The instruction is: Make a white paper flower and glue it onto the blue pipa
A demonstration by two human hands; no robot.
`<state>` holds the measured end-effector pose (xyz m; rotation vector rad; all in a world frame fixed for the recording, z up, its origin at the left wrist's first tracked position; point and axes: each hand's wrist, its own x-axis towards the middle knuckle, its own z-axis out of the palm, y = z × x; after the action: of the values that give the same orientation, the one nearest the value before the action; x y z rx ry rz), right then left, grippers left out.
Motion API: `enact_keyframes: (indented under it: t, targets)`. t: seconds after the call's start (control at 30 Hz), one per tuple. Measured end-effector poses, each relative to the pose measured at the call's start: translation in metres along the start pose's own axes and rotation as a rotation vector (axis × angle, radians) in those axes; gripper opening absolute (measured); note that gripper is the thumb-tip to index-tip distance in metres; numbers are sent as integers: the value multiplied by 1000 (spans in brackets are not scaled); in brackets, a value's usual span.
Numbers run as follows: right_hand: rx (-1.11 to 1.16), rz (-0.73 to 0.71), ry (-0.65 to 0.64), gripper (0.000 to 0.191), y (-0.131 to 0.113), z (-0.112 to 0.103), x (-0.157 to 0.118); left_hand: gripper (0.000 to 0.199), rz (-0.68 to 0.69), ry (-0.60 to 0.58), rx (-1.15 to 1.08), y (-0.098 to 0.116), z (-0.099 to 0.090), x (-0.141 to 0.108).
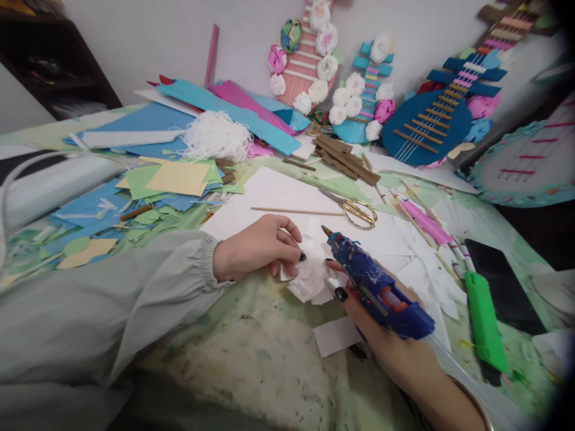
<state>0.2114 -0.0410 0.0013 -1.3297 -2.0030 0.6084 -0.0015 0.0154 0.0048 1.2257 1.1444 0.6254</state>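
Between my two hands sits a white paper flower (311,276) with ruffled petals. My left hand (265,244) pinches its left side between thumb and fingers. A blue hot glue gun (377,287) rests in my right hand (381,335), its nozzle pointing up and to the left above the flower. The fingertips of that hand also reach the flower's right edge. Below the flower lies a small white paper strip (336,335). White paper sheets (269,191) spread behind my hands, with a thin wooden stick (296,211) and gold-handled scissors (357,212) on them.
Coloured paper scraps (175,178) and a white string bundle (218,137) lie at the left. Brown cardboard strips (344,157) are farther back. Decorated paper instruments (426,126) lean against the wall. At the right are a green box cutter (485,320) and a black phone (505,284).
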Motion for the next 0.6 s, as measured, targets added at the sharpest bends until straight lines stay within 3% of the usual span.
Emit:
enact_keyframes:
  t: [0.3,0.47,0.6]
  targets:
    - [49,32,-19,28,-1,1,-1,24,-1,3,-43,2,0,0]
    - [21,-2,11,19,-3,0,0,22,8,-3,-25,1,1,0]
    - [14,-11,-52,22,-6,-1,0,24,14,-11,-9,-1,0,0]
